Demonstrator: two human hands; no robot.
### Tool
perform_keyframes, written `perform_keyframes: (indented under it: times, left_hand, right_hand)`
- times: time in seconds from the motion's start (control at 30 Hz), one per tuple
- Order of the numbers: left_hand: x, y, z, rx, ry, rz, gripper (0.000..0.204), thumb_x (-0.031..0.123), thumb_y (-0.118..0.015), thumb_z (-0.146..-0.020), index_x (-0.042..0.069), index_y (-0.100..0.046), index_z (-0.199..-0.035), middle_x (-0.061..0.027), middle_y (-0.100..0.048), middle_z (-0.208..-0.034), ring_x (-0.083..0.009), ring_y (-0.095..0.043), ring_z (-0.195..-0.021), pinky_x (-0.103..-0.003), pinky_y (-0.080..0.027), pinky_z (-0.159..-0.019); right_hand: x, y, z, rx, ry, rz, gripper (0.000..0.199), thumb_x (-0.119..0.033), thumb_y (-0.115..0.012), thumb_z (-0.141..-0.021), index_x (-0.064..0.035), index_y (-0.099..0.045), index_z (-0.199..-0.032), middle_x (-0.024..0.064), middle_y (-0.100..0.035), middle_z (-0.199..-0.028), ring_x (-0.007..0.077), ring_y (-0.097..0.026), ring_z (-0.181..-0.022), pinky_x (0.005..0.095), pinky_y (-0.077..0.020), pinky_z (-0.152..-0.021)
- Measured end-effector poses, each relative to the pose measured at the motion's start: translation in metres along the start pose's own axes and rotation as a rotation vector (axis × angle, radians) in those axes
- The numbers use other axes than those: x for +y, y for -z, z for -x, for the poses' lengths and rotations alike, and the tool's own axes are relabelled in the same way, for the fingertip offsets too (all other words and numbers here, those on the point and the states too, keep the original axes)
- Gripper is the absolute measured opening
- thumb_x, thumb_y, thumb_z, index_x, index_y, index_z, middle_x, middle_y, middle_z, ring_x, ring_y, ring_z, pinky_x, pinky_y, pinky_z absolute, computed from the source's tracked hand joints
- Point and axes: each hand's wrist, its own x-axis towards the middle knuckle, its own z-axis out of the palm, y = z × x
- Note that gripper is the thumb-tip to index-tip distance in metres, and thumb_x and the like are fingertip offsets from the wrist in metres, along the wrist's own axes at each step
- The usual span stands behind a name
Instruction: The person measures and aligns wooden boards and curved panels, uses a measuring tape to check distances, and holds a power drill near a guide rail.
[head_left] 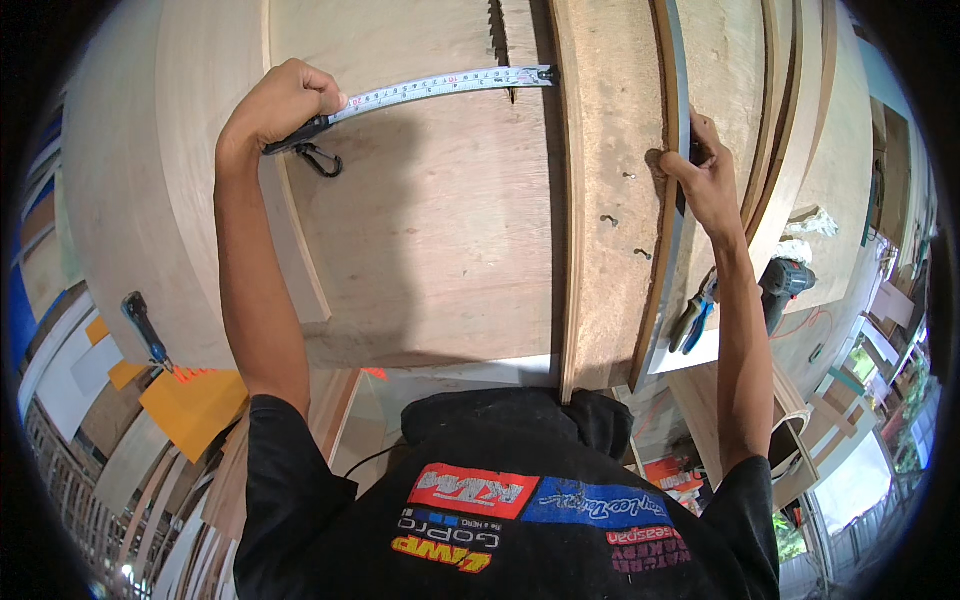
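My left hand (278, 102) is closed around a dark tape measure case (297, 136), from which a black carabiner clip (322, 160) hangs. The white tape blade (435, 88) runs out to the right over the plywood tabletop (480, 240). Its hooked end meets the dark left edge of a long wooden fence (612, 290). The blade passes across a toothed saw blade (499, 45) standing in a slot. My right hand (708, 185) grips the fence's right side at a grey metal strip (679, 100), thumb on top, other fingers partly hidden.
Pliers (692, 320) with blue-black handles lie right of the fence, and a cordless drill (787, 280) is farther right. A blue-black handled tool (147, 328) stands at the left edge. Several bent nails (609, 220) stick out of the fence. Long wood strips (790, 130) lie at right.
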Motion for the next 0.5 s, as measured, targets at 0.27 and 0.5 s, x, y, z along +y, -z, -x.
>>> perform_keyframes:
  times: [0.27,0.5]
  left_hand:
    - [0.009,0.001,0.005,0.025,0.006,0.005,0.020,0.019,-0.069,-0.076,0.000,-0.074,-0.077,-0.0018,-0.057,-0.062,-0.0131,-0.049,-0.060,-0.031,-0.041,-0.059]
    - [0.006,0.002,0.000,0.028,0.019,-0.019,0.022,0.023,-0.070,-0.072,0.005,-0.078,-0.081,-0.0092,-0.069,-0.069,-0.0209,-0.061,-0.066,-0.035,-0.048,-0.064]
  right_hand:
    - [0.002,0.000,0.000,-0.030,0.012,-0.027,0.066,-0.013,-0.069,-0.079,-0.0047,-0.055,-0.143,0.0033,-0.047,-0.100,0.0143,-0.053,-0.084,0.0307,-0.0484,-0.078]
    - [-0.010,0.001,0.006,-0.004,0.017,0.071,0.066,-0.015,-0.070,-0.081,-0.0052,-0.053,-0.145,0.0056,-0.048,-0.105,0.0190,-0.051,-0.098,0.0346,-0.0465,-0.091]
